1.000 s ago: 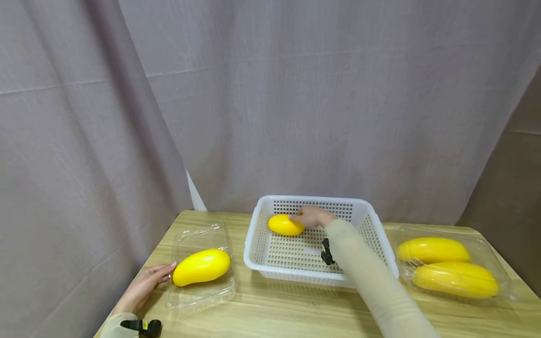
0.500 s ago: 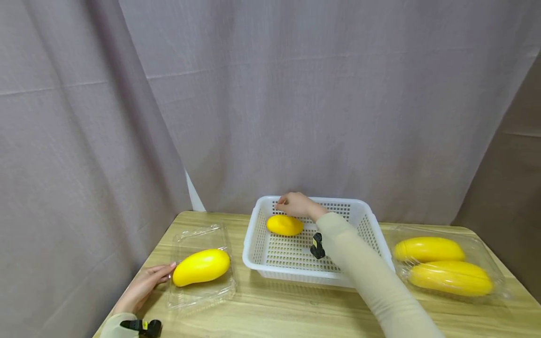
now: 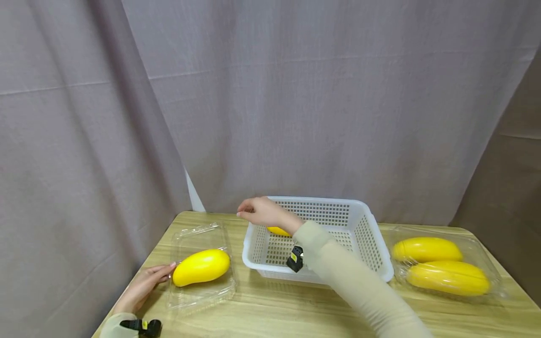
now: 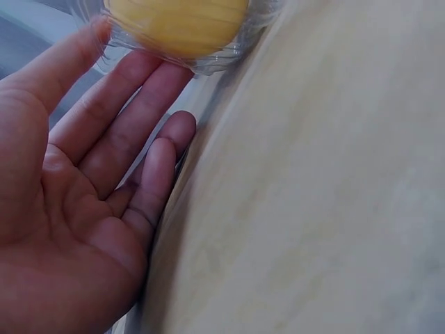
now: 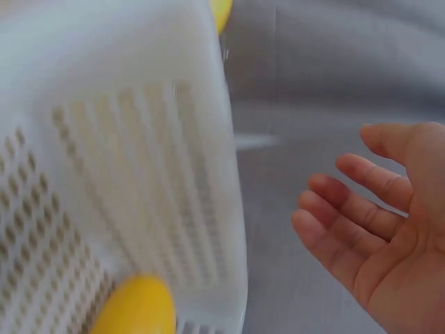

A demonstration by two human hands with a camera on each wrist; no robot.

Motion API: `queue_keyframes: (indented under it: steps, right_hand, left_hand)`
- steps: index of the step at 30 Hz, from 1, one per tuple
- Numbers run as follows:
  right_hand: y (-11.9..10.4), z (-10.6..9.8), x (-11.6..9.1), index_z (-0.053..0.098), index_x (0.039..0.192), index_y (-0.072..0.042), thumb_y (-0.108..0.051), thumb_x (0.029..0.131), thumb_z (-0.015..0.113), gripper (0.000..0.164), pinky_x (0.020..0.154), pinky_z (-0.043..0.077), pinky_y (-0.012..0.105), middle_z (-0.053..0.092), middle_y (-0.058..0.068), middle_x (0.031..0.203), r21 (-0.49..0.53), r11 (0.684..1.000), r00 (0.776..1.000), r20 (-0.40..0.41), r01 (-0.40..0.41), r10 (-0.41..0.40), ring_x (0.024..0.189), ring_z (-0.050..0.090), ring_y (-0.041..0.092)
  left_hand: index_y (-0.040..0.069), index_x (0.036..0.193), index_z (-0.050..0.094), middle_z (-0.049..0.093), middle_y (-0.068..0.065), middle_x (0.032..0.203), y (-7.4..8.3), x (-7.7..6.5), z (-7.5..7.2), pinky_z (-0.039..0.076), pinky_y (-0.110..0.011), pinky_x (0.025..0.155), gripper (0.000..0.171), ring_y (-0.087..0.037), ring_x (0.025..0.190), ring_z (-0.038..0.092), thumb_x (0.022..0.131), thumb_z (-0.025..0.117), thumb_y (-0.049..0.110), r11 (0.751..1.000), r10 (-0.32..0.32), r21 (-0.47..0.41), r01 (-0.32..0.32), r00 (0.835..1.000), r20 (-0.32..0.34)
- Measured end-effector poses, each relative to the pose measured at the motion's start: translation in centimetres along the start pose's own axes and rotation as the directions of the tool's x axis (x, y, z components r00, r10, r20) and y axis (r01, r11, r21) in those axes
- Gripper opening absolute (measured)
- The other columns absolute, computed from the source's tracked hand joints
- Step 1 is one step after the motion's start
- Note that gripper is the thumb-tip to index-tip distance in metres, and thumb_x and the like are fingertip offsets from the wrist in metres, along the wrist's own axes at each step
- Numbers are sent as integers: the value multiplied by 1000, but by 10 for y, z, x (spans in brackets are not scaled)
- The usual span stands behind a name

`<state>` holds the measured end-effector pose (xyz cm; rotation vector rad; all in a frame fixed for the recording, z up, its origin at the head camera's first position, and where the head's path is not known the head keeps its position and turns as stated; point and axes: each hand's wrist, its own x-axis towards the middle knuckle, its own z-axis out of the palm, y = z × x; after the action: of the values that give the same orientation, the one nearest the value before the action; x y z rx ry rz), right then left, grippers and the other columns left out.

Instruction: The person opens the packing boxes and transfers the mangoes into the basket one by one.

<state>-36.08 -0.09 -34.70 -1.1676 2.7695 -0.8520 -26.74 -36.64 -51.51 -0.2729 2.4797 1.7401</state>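
Note:
In the head view, my left hand (image 3: 141, 288) lies beside a clear plastic tray (image 3: 203, 303), its straight fingers right at the tray's left edge. On that tray rests one smooth yellow mango-like fruit (image 3: 202, 267). The left wrist view shows the thumb and fingertips at the ribbed plastic rim (image 4: 208, 66). My right hand (image 3: 261, 211) hovers over the left rim of a white perforated basket (image 3: 249, 256), with nothing between its loosely bent fingers (image 5: 354, 223). Inside the basket sits another yellow fruit (image 5: 139, 309), mostly hidden by the right hand in the head view.
Right of the basket, a clear plastic package (image 3: 492, 263) contains two yellow fruits (image 3: 448, 278). Everything stands on a wooden table (image 3: 270, 314). A grey curtain (image 3: 296, 103) hangs behind the table's back edge.
My right hand has let go of the fruit in the basket, lifted off it and moved left to the basket's left rim. The left hand and its tray stay put.

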Motion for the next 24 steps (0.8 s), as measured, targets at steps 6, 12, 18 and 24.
queue_keyframes:
  steps: [6, 12, 18, 24]
  right_hand:
    - [-28, 28, 2, 71, 121, -9, -25, 101, 61, 27, 87, 53, 25, 74, 2, 111, -23, 996, 996, 51, 81, -80, 99, 67, 14]
    - [-43, 57, 2, 69, 123, -7, -25, 100, 63, 29, 83, 50, 17, 74, 2, 107, -38, 990, 984, 122, 134, -129, 93, 66, 8]
    - [-48, 79, 4, 68, 123, -7, -25, 99, 65, 31, 88, 49, 18, 71, 4, 115, -110, 982, 983, 124, 152, -138, 103, 65, 12]
    - [-50, 91, 3, 65, 132, -9, -29, 100, 64, 38, 109, 41, 29, 64, 3, 134, -241, 964, 986, 147, 109, -75, 127, 56, 18]
  left_hand:
    - [-5, 126, 67, 66, -14, 129, 0, 4, 2, 48, -34, 100, 56, -18, 115, 60, 96, 67, 42, 1000, 13, 1, -13, 1000, -1]
    - [-5, 123, 69, 69, -11, 125, 0, 5, 5, 48, -22, 88, 51, -10, 108, 60, 96, 68, 38, 1000, 14, -11, -14, 1000, -18]
    - [-4, 124, 69, 68, -12, 126, 0, 5, 5, 47, -22, 89, 52, -11, 109, 60, 97, 67, 40, 1000, 19, -11, -19, 1000, -4]
    - [-4, 125, 68, 68, -12, 127, 0, 6, 5, 47, -24, 90, 52, -11, 109, 60, 97, 67, 40, 1000, 20, -9, -20, 1000, -6]
